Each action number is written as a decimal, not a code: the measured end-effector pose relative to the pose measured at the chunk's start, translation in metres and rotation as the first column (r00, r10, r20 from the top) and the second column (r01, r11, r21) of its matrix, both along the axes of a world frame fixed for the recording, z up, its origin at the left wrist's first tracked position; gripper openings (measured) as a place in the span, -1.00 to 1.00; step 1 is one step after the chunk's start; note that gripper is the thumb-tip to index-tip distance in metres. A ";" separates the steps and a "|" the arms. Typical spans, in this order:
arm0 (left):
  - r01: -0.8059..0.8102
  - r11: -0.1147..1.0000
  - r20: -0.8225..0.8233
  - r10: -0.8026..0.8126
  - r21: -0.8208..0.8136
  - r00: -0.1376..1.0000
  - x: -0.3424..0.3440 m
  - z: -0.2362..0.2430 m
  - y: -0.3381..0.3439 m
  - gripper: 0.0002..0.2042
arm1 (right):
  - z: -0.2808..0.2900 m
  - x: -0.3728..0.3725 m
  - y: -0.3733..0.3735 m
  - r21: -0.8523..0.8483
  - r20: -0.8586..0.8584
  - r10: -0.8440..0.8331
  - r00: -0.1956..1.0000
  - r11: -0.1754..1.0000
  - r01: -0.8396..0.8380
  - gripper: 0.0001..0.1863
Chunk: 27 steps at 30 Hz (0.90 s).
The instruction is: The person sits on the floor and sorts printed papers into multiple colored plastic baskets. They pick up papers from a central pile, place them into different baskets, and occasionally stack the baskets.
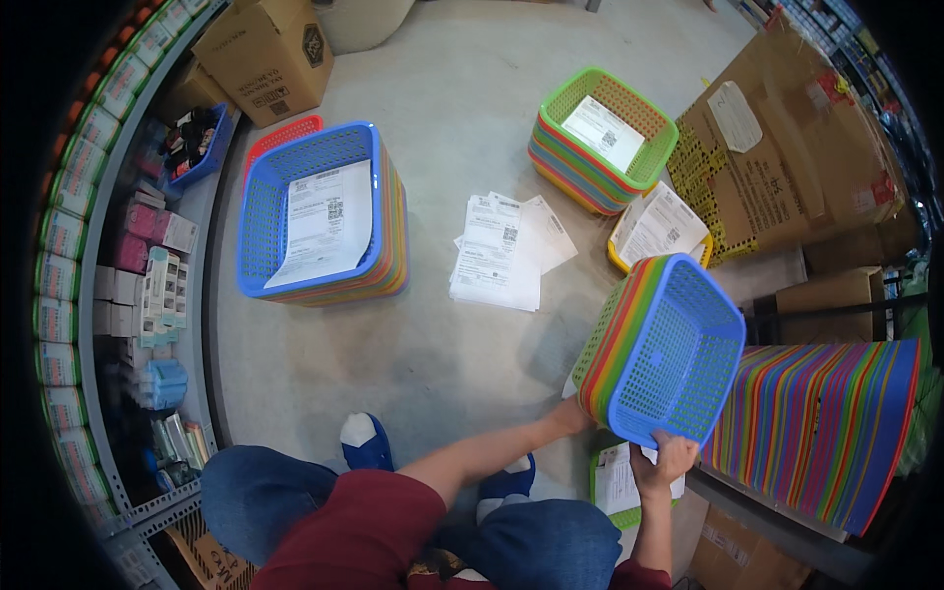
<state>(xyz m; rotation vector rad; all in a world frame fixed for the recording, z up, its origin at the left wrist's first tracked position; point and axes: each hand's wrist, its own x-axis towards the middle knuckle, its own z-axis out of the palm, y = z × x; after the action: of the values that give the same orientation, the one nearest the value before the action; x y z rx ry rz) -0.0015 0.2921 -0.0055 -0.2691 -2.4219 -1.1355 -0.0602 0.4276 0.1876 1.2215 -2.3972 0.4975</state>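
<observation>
A tilted stack of colourful plastic baskets (678, 354), the blue one facing me, is between my hands. My right hand (675, 455) is closed around the blue basket's near rim. My left hand (573, 417) is against the stack's lower left side, its fingers mostly hidden behind the baskets. Beneath the stack, a green basket (596, 482) with printed paper in it shows in part, and just beyond it lies a yellow basket (619, 254) holding papers.
Loose printed sheets (500, 251) lie mid-floor. A blue-topped basket stack (391, 231) stands left, a green-topped one (580, 187) far right. A long row of nested baskets (811, 423) lies at right, near a big carton (787, 138). Stocked shelves (206, 295) run along the left.
</observation>
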 end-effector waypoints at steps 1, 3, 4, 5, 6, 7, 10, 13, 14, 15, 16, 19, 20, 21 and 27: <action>-0.019 0.997 -0.030 0.017 -0.071 0.999 0.002 0.000 0.001 -0.73 | -0.010 -0.003 -0.002 0.019 0.023 -0.001 1.000 1.000 0.000 -0.56; 0.075 0.985 -0.048 -0.083 -0.154 0.995 0.009 -0.003 -0.007 -0.78 | -0.034 -0.006 -0.005 0.033 0.044 -0.016 0.999 0.999 0.014 -0.60; 0.188 0.968 -0.036 -0.196 -0.164 0.980 0.019 -0.006 -0.018 -0.81 | -0.046 -0.006 -0.005 0.059 0.062 -0.032 0.998 0.998 0.028 -0.61; 0.312 0.932 -0.003 -0.318 -0.183 0.948 0.031 -0.007 -0.031 -0.84 | -0.058 -0.007 -0.004 0.100 0.094 -0.068 0.993 0.993 0.058 -0.62; 0.345 0.932 0.189 -0.321 -0.114 0.928 0.040 -0.010 -0.052 -0.88 | -0.070 -0.006 -0.004 0.105 0.109 -0.087 0.990 0.992 0.075 -0.65; 0.382 0.924 0.432 -0.333 -0.028 0.838 0.045 -0.013 -0.081 -0.89 | -0.080 -0.005 -0.003 0.111 0.076 -0.057 0.996 0.993 0.048 -0.66; -0.110 0.974 -0.041 0.104 -0.199 0.994 0.034 -0.013 -0.184 -0.91 | -0.092 -0.001 -0.006 0.147 -0.033 -0.029 0.999 0.989 0.033 -0.64; -0.281 0.914 0.042 0.305 -0.292 0.951 0.019 0.005 -0.268 -0.68 | -0.073 0.008 -0.020 0.361 0.044 -0.247 0.968 0.907 0.215 -0.59; -0.221 0.930 0.121 0.265 -0.292 0.957 0.016 0.010 -0.282 -0.61 | -0.063 0.013 -0.029 0.294 0.072 -0.239 0.968 0.933 0.209 -0.57; -0.174 0.944 0.202 0.235 -0.280 0.951 0.010 0.014 -0.294 -0.55 | -0.052 0.016 -0.039 0.213 0.090 -0.229 0.969 0.955 0.206 -0.55; -0.128 0.957 0.282 0.203 -0.261 0.938 0.006 0.017 -0.302 -0.48 | -0.048 0.018 -0.056 0.147 0.142 -0.218 0.966 0.969 0.197 -0.52; -0.063 0.972 0.518 0.175 -0.226 0.837 -0.005 0.021 -0.310 -0.36 | -0.063 0.023 -0.121 -0.205 0.637 0.176 0.750 0.977 -0.054 -0.41; -0.056 0.972 0.506 0.168 -0.228 0.846 -0.008 0.021 -0.310 -0.35 | -0.082 0.022 -0.150 -0.260 0.813 0.229 0.535 0.966 -0.018 -0.39; -0.045 0.971 0.526 0.167 -0.236 0.834 -0.010 0.021 -0.311 -0.34 | -0.107 0.016 -0.179 -0.283 0.826 0.232 0.514 0.959 0.022 -0.39; -0.043 0.966 0.562 0.184 -0.256 0.806 -0.014 0.022 -0.311 -0.37 | -0.223 0.006 -0.249 -0.072 0.879 -0.126 0.460 0.918 0.389 -0.38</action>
<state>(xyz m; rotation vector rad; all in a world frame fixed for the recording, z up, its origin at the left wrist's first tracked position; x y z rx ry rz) -0.0157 -0.0189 0.0166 0.1953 -3.0695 -0.9772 -0.0540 0.1790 -0.0359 0.4351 -3.0697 1.5937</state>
